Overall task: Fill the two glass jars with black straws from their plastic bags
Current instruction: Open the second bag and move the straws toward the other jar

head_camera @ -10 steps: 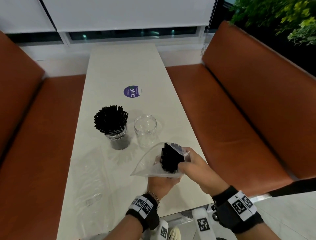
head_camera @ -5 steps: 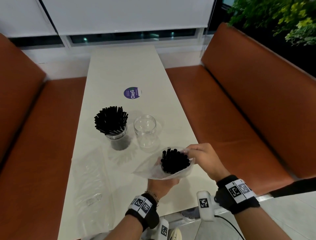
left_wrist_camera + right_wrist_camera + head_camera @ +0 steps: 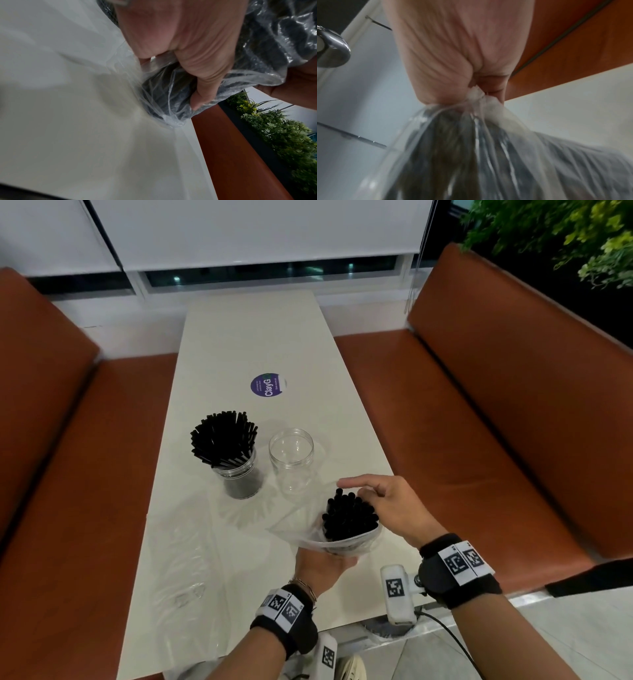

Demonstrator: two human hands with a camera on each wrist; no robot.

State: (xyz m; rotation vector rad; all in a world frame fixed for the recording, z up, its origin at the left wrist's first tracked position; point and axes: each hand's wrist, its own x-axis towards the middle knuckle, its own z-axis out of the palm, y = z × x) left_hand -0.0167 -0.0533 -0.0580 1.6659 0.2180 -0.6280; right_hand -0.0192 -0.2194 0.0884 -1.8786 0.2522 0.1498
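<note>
Item: bundle of black plastic straws [image 3: 350,517] in a clear plastic bag [image 3: 301,529], held above the near end of the white desk [image 3: 239,344]. Long axis near upright, open ends up and tilted slightly away.
Left hand [image 3: 322,568]: palm up beneath, fingers [image 3: 204,86] curled round bag and bundle.
Right hand [image 3: 390,508]: pinches the bag's rim; forefinger extended.
Empty clear glass jar [image 3: 291,460] stands just beyond, beside the straw-filled glass jar [image 3: 239,477].

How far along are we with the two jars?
Done: left jar is packed with straws, its spent bag flat on the table. In hand: left hand grips the second bag, right hand pinches its rim. Left: right jar is empty.
</note>
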